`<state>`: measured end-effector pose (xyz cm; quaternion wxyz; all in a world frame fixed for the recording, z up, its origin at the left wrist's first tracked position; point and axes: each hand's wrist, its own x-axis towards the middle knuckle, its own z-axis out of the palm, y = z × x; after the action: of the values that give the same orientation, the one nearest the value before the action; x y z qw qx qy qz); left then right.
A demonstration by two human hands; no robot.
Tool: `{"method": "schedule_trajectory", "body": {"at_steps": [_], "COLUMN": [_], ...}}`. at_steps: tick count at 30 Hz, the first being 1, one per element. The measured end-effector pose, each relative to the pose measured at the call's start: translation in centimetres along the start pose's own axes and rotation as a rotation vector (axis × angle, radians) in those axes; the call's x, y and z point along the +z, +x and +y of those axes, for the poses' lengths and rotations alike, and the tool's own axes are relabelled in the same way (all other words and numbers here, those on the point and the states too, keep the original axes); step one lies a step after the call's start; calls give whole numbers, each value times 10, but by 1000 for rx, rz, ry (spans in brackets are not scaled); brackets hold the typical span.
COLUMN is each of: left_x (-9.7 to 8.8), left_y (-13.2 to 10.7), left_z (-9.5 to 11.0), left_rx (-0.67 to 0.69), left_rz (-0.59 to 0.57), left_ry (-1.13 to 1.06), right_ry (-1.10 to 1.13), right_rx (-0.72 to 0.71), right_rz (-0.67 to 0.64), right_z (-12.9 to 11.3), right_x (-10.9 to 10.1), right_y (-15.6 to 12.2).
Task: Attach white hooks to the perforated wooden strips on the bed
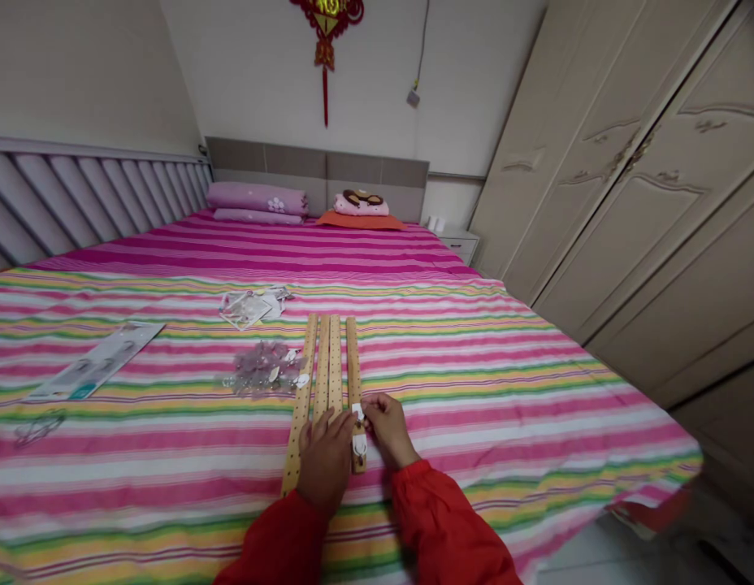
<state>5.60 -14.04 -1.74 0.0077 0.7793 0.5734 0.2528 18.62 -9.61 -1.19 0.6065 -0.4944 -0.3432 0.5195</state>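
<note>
Several narrow wooden strips with rows of small holes lie side by side on the striped bedspread. My left hand rests on their lower part, fingers stretched out, its fingertips close to the rightmost strip. A small white piece, perhaps a hook, is on that rightmost strip, with the fingers of my right hand pinched at its right edge. Just below it on the same strip sits a second white piece with a loop shape. The finger contact of my right hand is partly hidden.
Left of the strips lies a pile of clear plastic packets with white bits. Beyond are white cards or wrappers. Farther left are a long blister pack and a thin wire-like bundle. The bed drops off at right beside a wardrobe.
</note>
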Motion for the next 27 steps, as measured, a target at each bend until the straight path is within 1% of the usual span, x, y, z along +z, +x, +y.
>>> {"method": "schedule_trajectory", "body": {"at_steps": [6,11,16,20,23,27], "left_x": [-2,-5,-6,-6,-5,-5], "left_y": [0,1,3,3,2,2], "left_z": [1,1,1,2,2,3], "left_rx": [11,12,-9,-10,-13,-20], "left_rz": [-21,-57,-73,-72,-73,-81], "left_ry": [12,44,41,39,31,27], "right_ry": [-37,-2,73,48,21,-6], "right_rx": [-20,-5,8,27,24,10], "right_rz": [-4,-19,-118,-204,-231,-235], "right_z": [-1,1,-2,-7,-9,-6], "right_x": [1,0,-11,-18,-20,-20], "right_y": [0,-1,-9,-14,-14,-11]}}
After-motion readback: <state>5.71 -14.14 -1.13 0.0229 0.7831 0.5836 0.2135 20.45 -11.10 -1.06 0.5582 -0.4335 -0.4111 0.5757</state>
